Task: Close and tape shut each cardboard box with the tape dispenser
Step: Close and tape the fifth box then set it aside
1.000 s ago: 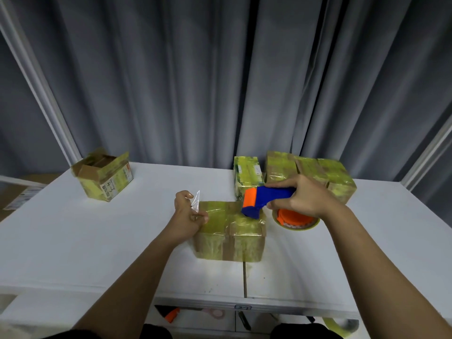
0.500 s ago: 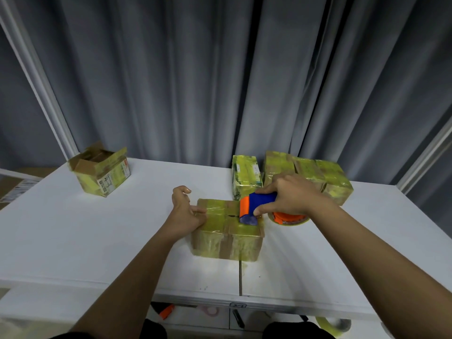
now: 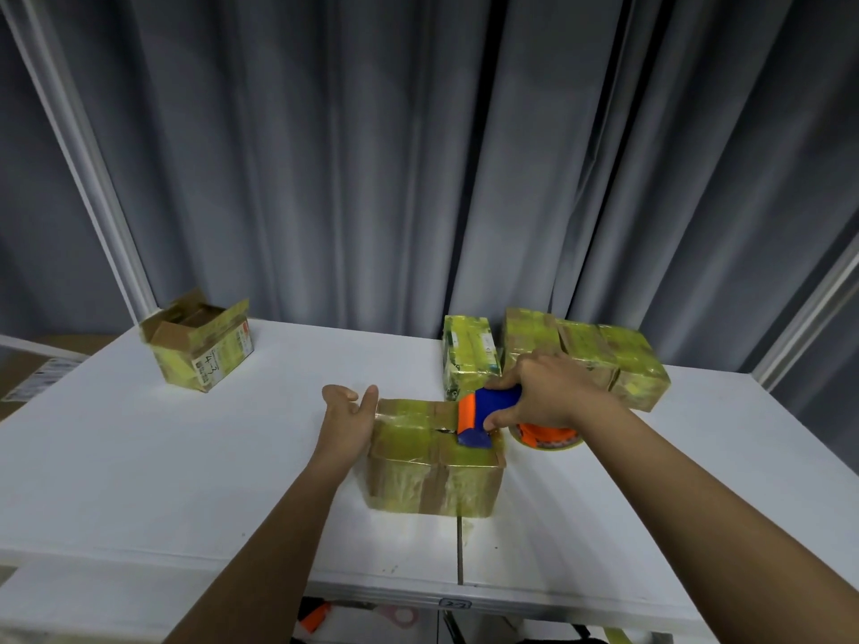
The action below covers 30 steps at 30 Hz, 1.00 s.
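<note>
Tape laid down, dispenser drawn right

We have dropped the loose tape end: our left hand (image 3: pixel 348 422) now lies open against the box's (image 3: pixel 434 457) left edge, while our right hand (image 3: pixel 544 392) has pulled the dispenser (image 3: pixel 483 413) lower onto the box top.

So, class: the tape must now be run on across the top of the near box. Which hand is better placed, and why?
The right hand: it already grips the tape dispenser, whose head sits on the near box. The left hand lies open against the box's left end, steadying it.
</note>
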{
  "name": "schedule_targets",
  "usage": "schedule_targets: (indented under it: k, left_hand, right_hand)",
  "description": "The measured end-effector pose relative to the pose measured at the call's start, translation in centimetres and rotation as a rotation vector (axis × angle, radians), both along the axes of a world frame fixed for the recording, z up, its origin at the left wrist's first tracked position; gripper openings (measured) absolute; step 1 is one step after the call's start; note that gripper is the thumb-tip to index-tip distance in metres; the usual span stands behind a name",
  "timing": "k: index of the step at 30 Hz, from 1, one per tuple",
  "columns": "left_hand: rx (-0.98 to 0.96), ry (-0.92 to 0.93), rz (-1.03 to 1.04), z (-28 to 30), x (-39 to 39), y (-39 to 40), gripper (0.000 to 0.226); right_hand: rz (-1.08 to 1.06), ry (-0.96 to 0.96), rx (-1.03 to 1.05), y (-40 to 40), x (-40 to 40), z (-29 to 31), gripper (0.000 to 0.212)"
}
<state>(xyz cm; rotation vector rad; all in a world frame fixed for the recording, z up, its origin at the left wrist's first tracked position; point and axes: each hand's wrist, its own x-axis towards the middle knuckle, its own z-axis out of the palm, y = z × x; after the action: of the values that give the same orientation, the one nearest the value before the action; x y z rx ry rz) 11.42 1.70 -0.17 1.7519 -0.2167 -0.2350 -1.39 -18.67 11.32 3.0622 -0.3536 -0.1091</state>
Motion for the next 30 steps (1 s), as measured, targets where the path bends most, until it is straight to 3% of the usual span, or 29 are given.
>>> schedule_targets:
  k: [6, 13, 20, 28, 30]
  left_hand:
    - [-0.071, 0.113, 0.072, -0.4, 0.1, 0.2, 0.029]
    - [-0.107, 0.171, 0.053, -1.5, 0.1, 0.9, 0.055]
    - [-0.328, 0.342, 0.106, -1.4, -0.4, 1.2, 0.037]
    - [-0.026, 0.259, 0.050, -2.4, -1.1, 1.6, 0.050]
    - [-0.020, 0.314, 0.034, -2.6, -1.5, 1.6, 0.050]
  right_hand:
    - [-0.050, -0.014, 0.004, 0.6, -0.1, 0.2, 0.067]
    - [-0.149, 0.008, 0.062, 0.5, -0.1, -0.3, 0.066]
    - [-0.168, 0.027, 0.074, 0.7, 0.0, -0.2, 0.065]
    - [-0.184, 0.016, 0.094, 0.5, 0.0, -0.5, 0.065]
    - [-0.184, 0.009, 0.100, 0.5, -0.1, -0.5, 0.064]
